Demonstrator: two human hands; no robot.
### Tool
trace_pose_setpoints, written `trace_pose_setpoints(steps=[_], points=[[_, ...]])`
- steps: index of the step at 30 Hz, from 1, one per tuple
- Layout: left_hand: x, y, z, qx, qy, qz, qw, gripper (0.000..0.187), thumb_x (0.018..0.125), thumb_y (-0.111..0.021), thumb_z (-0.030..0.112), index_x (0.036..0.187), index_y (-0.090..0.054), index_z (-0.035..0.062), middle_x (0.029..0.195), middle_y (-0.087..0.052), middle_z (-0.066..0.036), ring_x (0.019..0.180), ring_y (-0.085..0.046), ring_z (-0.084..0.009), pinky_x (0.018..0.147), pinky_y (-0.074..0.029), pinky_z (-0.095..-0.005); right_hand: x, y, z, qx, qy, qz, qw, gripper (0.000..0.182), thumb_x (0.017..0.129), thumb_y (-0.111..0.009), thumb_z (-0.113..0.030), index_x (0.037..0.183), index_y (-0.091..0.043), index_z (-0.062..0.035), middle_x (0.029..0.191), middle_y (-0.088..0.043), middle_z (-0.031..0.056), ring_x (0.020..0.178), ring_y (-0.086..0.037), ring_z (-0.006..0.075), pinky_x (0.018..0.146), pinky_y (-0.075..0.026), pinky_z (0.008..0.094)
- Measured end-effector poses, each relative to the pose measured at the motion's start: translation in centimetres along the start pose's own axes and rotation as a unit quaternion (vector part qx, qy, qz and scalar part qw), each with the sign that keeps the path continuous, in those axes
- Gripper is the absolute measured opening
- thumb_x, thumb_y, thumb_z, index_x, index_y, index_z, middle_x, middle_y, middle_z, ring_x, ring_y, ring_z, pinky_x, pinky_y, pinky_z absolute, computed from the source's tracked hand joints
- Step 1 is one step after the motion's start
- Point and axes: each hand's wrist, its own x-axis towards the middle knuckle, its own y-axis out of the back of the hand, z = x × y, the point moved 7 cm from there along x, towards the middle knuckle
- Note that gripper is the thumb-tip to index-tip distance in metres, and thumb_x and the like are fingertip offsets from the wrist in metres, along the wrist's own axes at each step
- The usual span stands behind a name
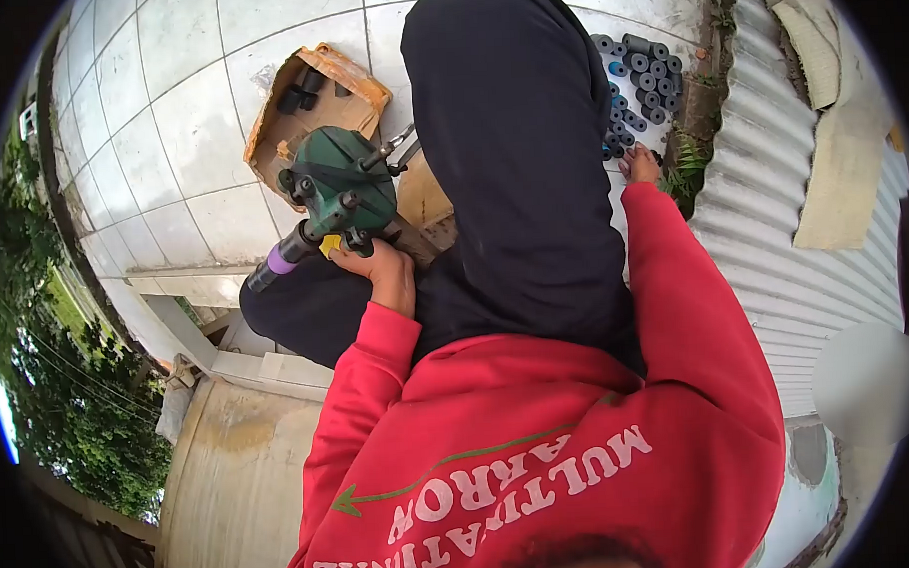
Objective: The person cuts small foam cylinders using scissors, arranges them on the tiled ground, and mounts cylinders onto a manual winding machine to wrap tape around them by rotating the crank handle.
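Dark cylinders (pixel 636 45) with central holes lie close together on the pale tiled floor (pixel 190 153), beyond the raised right knee (pixel 510 152); a few of them show blue. The right hand (pixel 641 164) reaches to the near edge of this group, its fingers bent beside the closest pieces. Whether they pinch one cannot be told. The step in hand looks like handling single pieces at the group's edge; lifting one cleanly would call for a narrow grip that leaves its neighbours undisturbed.

The left hand (pixel 382 268) is at the underside of a green machine (pixel 338 163), beside a small yellow part (pixel 330 245), with its fingers partly hidden. It is not clear whether it grips anything. A dark tube with a purple band (pixel 283 252) juts from the machine over the left leg.

Behind the machine sits an open cardboard box (pixel 366 87) with more dark pieces (pixel 312 81) inside. The raised knee stands between the two hands, so any carry across must clear it. Plants (pixel 686 166) and corrugated sheeting (pixel 764 263) border the right side.
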Motion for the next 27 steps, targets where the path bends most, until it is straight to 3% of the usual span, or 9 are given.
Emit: trace_pose_setpoints(steps=[2,4,9,15,17,18,20,27], points=[[-0.2,-0.1,0.1,0.026,0.010,-0.013,1.000,0.035,0.109,-0.043,0.050,0.092,-0.058,0.0225,0.083,-0.049,0.008,0.075,-0.048,-0.0118,0.074,-0.040,-0.0297,-0.6,0.3,-0.3,0.025,-0.002,0.011,1.000,0.038,0.100,-0.071,-0.023,0.136,-0.064,-0.0106,0.128,-0.069,0.0097,0.109,-0.069,0.0252,0.086,-0.058,0.0444],[-1.2,-1.1,1.0,0.019,0.021,0.005,1.000,0.034,0.109,-0.043,0.049,0.092,-0.056,0.0222,0.083,-0.049,0.007,0.075,-0.048,-0.0120,0.074,-0.039,-0.0294,-1.8,-0.2,0.3,0.010,-0.069,-0.004,0.998,0.041,0.098,-0.074,-0.023,0.135,-0.062,-0.0097,0.129,-0.069,0.0083,0.110,-0.069,0.0255,0.086,-0.058,0.0438],[-1.6,-1.0,1.5,0.046,0.019,0.048,0.998,0.032,0.110,-0.042,0.047,0.093,-0.054,0.0214,0.085,-0.048,0.007,0.077,-0.047,-0.0121,0.074,-0.039,-0.0284,-2.1,-1.2,2.1,0.001,-0.042,-0.049,0.998,0.046,0.094,-0.081,-0.025,0.133,-0.063,-0.0106,0.123,-0.070,0.0052,0.105,-0.070,0.0234,0.084,-0.057,0.0396],[-1.3,-0.8,1.6,0.064,0.014,0.040,0.997,0.024,0.109,-0.043,0.036,0.098,-0.051,0.0173,0.088,-0.047,0.005,0.078,-0.047,-0.0130,0.073,-0.040,-0.0301,-1.7,-0.3,2.1,0.043,-0.056,-0.043,0.997,0.036,0.101,-0.071,-0.026,0.133,-0.064,-0.0125,0.119,-0.071,0.0041,0.097,-0.072,0.0197,0.079,-0.057,0.0374],[-1.2,-0.9,1.3,0.026,0.050,0.023,0.998,0.018,0.109,-0.043,0.030,0.100,-0.050,0.0159,0.089,-0.046,0.004,0.078,-0.046,-0.0136,0.072,-0.040,-0.0305,-2.1,-0.3,1.7,0.028,-0.069,-0.057,0.996,0.030,0.108,-0.058,-0.026,0.132,-0.061,-0.0090,0.115,-0.070,0.0087,0.106,-0.071,0.0222,0.088,-0.055,0.0407],[-1.3,-1.1,1.3,0.026,0.050,0.024,0.998,0.018,0.109,-0.043,0.030,0.100,-0.050,0.0159,0.089,-0.046,0.004,0.078,-0.046,-0.0136,0.072,-0.040,-0.0305,-2.3,-0.4,1.5,0.027,-0.069,-0.057,0.996,0.030,0.108,-0.058,-0.026,0.132,-0.061,-0.0090,0.115,-0.070,0.0087,0.106,-0.071,0.0222,0.088,-0.055,0.0407],[-1.5,-0.9,1.8,0.098,-0.007,0.068,0.993,0.018,0.109,-0.044,0.030,0.098,-0.049,0.0163,0.089,-0.045,0.003,0.078,-0.045,-0.0140,0.073,-0.039,-0.0301,-2.0,-0.6,1.8,0.073,-0.090,-0.077,0.990,0.034,0.109,-0.053,-0.028,0.134,-0.059,-0.0058,0.115,-0.070,0.0105,0.107,-0.071,0.0246,0.091,-0.055,0.0405],[-0.5,-0.1,0.2,0.073,0.010,0.038,0.997,0.017,0.109,-0.043,0.029,0.097,-0.047,0.0165,0.088,-0.043,0.003,0.077,-0.044,-0.0145,0.073,-0.039,-0.0304,-2.5,-1.0,2.1,0.119,-0.106,-0.075,0.984,0.038,0.108,-0.056,-0.029,0.138,-0.058,-0.0052,0.119,-0.070,0.0123,0.108,-0.070,0.0273,0.092,-0.054,0.0412]])
